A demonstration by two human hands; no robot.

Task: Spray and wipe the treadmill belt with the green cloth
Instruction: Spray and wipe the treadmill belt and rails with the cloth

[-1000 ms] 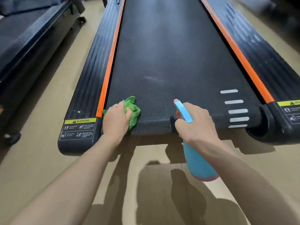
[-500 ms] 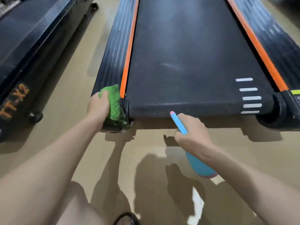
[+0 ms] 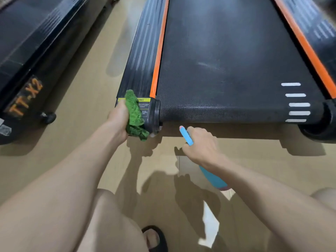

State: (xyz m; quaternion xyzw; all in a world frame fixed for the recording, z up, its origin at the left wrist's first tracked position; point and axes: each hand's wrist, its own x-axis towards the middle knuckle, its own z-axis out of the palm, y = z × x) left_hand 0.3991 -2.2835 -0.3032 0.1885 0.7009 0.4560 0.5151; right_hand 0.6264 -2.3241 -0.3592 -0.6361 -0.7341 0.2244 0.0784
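While left hand grips bunched, fuzzy green cloth against black plastic end cap at lower-left corner of treadmill, cloth covers part of yellow warning label. Belt finely textured black, faint pale smear at centre, white stripes at right; ribbed side rail with orange strip. Right hand, fingers curled round blue spray bottle, sits centre frame below belt edge, bottle tilted, nozzle toward upper left. Tan floor; second treadmill at upper left.
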